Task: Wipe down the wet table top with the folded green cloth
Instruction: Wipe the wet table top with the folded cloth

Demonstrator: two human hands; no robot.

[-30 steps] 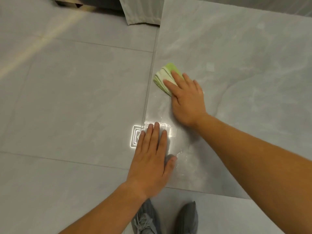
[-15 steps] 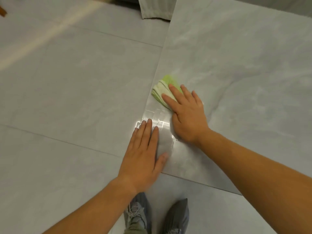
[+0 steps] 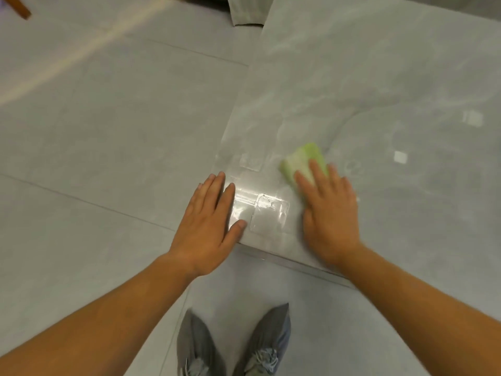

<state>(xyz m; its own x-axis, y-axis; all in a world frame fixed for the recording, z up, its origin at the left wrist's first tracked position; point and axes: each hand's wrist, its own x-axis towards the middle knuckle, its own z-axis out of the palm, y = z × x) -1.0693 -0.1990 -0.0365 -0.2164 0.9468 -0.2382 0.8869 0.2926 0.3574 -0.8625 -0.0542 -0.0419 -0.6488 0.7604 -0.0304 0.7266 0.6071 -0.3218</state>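
The folded green cloth [image 3: 303, 158], where is it? asks one.

It lies flat on the smooth grey stone worktop [image 3: 379, 77], near the front edge, says the other. The right hand [image 3: 329, 213] presses down on it with straight fingers. It does not curl round it.

And the left hand [image 3: 208, 226]?

Flat too, fingers straight and close together, resting on the near left corner of the worktop. It holds nothing.

What could go wrong?

The cloth can slip out from under the flat hand, because nothing grips it. It can come unfolded too. The shiny wet patch [image 3: 260, 210] sits between the two hands, close to the edge. A push that way may send water down onto the grey tiled floor [image 3: 108, 131], right by the grey shoes [image 3: 200, 346]. Then the floor gets slippy.

How many things are there?

One cloth, one worktop, two hands, one shiny wet patch that I can see, and two shoes.
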